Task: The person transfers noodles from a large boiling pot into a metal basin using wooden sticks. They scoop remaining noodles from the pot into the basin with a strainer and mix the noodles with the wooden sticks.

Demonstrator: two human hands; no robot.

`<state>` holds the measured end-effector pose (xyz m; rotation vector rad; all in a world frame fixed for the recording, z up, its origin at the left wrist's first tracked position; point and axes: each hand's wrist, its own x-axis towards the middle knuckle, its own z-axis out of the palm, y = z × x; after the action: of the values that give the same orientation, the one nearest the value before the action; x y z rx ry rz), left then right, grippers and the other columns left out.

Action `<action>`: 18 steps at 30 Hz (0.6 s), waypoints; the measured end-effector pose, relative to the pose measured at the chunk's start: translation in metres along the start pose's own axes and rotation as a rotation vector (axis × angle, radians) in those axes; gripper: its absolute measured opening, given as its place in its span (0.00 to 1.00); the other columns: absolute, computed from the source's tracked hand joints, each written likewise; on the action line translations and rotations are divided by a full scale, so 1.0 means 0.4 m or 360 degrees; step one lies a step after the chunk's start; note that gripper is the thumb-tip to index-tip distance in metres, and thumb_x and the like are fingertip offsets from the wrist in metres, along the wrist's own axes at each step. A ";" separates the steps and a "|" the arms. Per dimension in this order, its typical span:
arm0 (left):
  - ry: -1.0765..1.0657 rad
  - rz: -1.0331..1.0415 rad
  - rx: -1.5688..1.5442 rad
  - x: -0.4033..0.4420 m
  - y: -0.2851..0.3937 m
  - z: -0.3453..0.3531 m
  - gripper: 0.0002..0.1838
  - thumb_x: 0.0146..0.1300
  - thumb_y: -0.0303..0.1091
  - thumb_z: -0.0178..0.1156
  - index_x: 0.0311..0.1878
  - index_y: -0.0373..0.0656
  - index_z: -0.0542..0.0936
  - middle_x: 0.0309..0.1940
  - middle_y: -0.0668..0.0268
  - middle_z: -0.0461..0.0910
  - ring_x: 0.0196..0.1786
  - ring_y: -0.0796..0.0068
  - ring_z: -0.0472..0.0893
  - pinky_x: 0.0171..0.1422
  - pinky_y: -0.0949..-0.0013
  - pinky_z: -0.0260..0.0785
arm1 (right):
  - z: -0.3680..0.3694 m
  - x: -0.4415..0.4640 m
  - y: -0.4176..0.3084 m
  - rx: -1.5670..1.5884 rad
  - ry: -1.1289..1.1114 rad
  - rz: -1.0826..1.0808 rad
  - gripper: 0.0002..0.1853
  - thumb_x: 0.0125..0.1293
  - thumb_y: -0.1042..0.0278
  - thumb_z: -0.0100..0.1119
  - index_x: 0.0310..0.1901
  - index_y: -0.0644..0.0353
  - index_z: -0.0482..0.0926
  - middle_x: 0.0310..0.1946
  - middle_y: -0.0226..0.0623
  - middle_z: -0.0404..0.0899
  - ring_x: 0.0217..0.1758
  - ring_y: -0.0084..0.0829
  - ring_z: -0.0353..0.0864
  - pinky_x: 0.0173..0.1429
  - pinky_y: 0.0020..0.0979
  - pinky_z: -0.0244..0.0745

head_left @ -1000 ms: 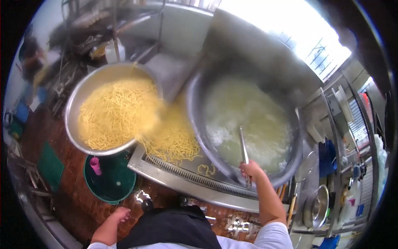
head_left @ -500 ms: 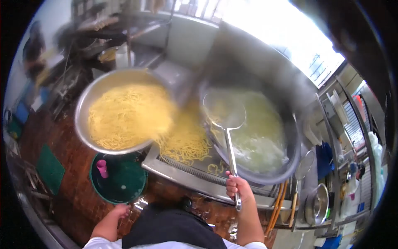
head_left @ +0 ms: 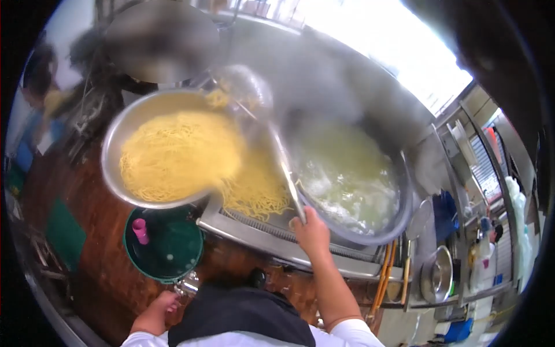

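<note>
In front of me, the person's right hand [head_left: 312, 232] has its fingers closed around the handle of a long strainer [head_left: 282, 162]. The strainer's head is blurred, at the upper right rim of the metal bowl [head_left: 111, 168]. Many yellow noodles [head_left: 179, 153] are lying in this bowl, and more on the counter [head_left: 245, 236], between it and the steaming pot [head_left: 370, 238]. The left hand [head_left: 165, 303] is low, near the green tub [head_left: 167, 234]; how tightly its fingers bend, I cannot tell.
</note>
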<state>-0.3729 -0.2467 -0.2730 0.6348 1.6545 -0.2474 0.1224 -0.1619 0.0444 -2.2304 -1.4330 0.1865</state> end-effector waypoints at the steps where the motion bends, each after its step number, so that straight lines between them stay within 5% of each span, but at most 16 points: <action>1: 0.0026 0.0006 0.0017 -0.023 0.028 0.001 0.15 0.63 0.44 0.56 0.43 0.44 0.81 0.31 0.64 0.82 0.26 0.72 0.79 0.28 0.65 0.72 | -0.012 0.003 0.037 -0.0061 0.0117 0.0060 0.17 0.62 0.56 0.61 0.49 0.52 0.73 0.31 0.49 0.81 0.37 0.54 0.81 0.42 0.49 0.74; 4: 0.0068 0.0045 0.0064 -0.022 0.065 0.009 0.13 0.63 0.43 0.55 0.41 0.44 0.80 0.31 0.65 0.81 0.26 0.73 0.79 0.27 0.65 0.72 | -0.066 0.022 0.231 -0.0034 0.0266 0.0351 0.15 0.61 0.60 0.62 0.47 0.54 0.75 0.31 0.49 0.81 0.36 0.56 0.80 0.41 0.48 0.73; 7: 0.0029 0.0083 0.0022 -0.013 0.108 0.025 0.14 0.64 0.45 0.54 0.39 0.45 0.79 0.29 0.67 0.78 0.25 0.75 0.76 0.25 0.68 0.69 | -0.165 0.014 0.435 0.0044 0.0406 0.0361 0.14 0.61 0.65 0.64 0.45 0.60 0.75 0.36 0.49 0.80 0.40 0.43 0.80 0.46 0.40 0.73; 9: 0.0026 0.0089 0.0096 -0.039 0.164 0.040 0.14 0.64 0.45 0.54 0.39 0.45 0.79 0.29 0.68 0.78 0.25 0.75 0.75 0.25 0.69 0.68 | -0.223 0.025 0.624 0.0586 0.0457 0.0374 0.13 0.60 0.70 0.62 0.43 0.67 0.75 0.36 0.45 0.80 0.40 0.36 0.78 0.46 0.37 0.71; 11: 0.0007 0.0139 0.0155 -0.022 0.182 0.054 0.14 0.65 0.46 0.55 0.39 0.45 0.79 0.29 0.68 0.78 0.26 0.76 0.76 0.25 0.70 0.67 | -0.324 0.047 0.732 0.0092 0.0485 0.0547 0.12 0.60 0.70 0.61 0.40 0.70 0.75 0.32 0.44 0.79 0.36 0.32 0.77 0.43 0.36 0.71; 14: -0.0026 0.0232 0.0083 -0.001 0.203 0.074 0.15 0.65 0.47 0.55 0.39 0.44 0.79 0.30 0.67 0.79 0.27 0.75 0.77 0.25 0.69 0.68 | -0.412 0.070 0.843 -0.0394 0.0610 0.0723 0.17 0.58 0.69 0.60 0.46 0.71 0.74 0.40 0.57 0.80 0.44 0.51 0.82 0.47 0.41 0.74; 17: 0.0037 0.0240 0.0176 -0.029 0.239 0.110 0.17 0.65 0.47 0.55 0.41 0.42 0.79 0.32 0.65 0.80 0.27 0.72 0.79 0.25 0.67 0.69 | -0.395 0.066 0.954 -0.0694 0.0311 0.1023 0.17 0.56 0.70 0.60 0.46 0.71 0.75 0.37 0.59 0.81 0.47 0.56 0.81 0.46 0.42 0.76; 18: 0.0034 0.0227 0.0179 -0.031 0.243 0.116 0.17 0.65 0.47 0.55 0.41 0.42 0.79 0.32 0.65 0.80 0.27 0.72 0.79 0.25 0.67 0.69 | -0.372 0.051 0.976 -0.0549 0.0016 0.1020 0.17 0.57 0.66 0.61 0.44 0.72 0.76 0.35 0.55 0.81 0.42 0.50 0.82 0.44 0.42 0.76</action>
<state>-0.2811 -0.1930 -0.2515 0.8396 1.6160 -0.2321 0.5054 -0.3228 -0.0027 -2.9113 -0.7353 0.1406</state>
